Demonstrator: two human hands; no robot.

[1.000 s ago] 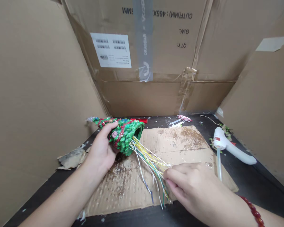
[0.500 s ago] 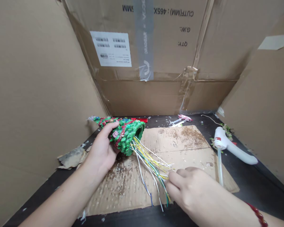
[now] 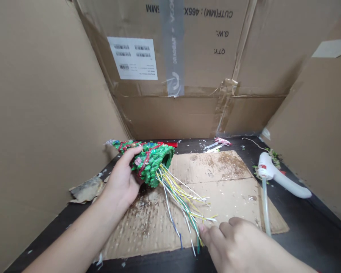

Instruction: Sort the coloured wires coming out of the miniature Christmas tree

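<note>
My left hand (image 3: 122,181) is wrapped round a small green glittery Christmas tree (image 3: 147,159) with red trim, lying on its side with its tip pointing left. A bundle of thin yellow, white and green wires (image 3: 182,201) fans out of the tree's base towards me. My right hand (image 3: 238,244) lies low on the cardboard sheet (image 3: 216,178), fingers curled, with its fingertips at the ends of the wires; whether it pinches any of them is hidden.
A white glue gun (image 3: 275,176) with a clear glue stick lies at the right on the dark table (image 3: 309,223). Cardboard walls close in the left, back and right. Scraps of paper (image 3: 86,189) and red-white bits (image 3: 220,143) lie about.
My right hand has slid towards me along the wires, from their middle to their ends. The left hand and the tree have stayed put.
</note>
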